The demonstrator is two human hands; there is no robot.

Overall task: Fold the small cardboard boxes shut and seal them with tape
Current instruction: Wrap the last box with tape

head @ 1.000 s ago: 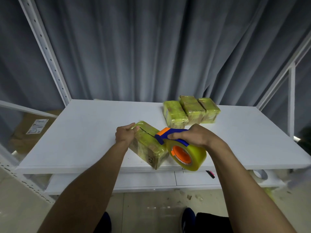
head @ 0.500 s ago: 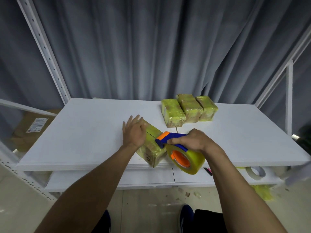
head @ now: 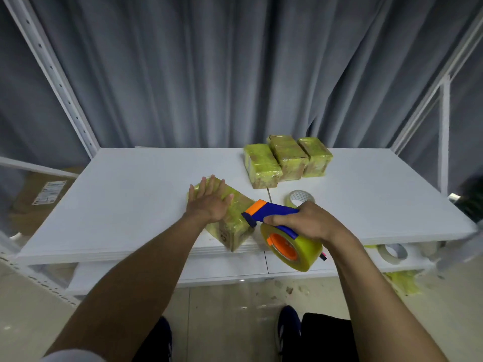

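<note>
We face a grey curtain [head: 235,74] that fills the view from nine o'clock round to three. Below it lies the white table [head: 130,199]. Toward its one o'clock corner, three tape-wrapped boxes [head: 286,159] sit side by side, touching.

Near the front edge, toward six o'clock, lies the small cardboard box [head: 236,227] we are working on. It has yellow-green tape over its top, one corner points at us, and bare cardboard shows on the near face.

At three o'clock of this box is the tape dispenser [head: 285,240] — blue and orange, with a yellowish roll — its nose against the box's right side. Our left hand [head: 209,203] lies flat on the box top, fingers straight and spread, pressing down. Our right hand [head: 307,223] has its fingers curled tight round the dispenser's handle. At twelve o'clock of that hand, a spare tape roll [head: 300,196] rests on the table.
</note>
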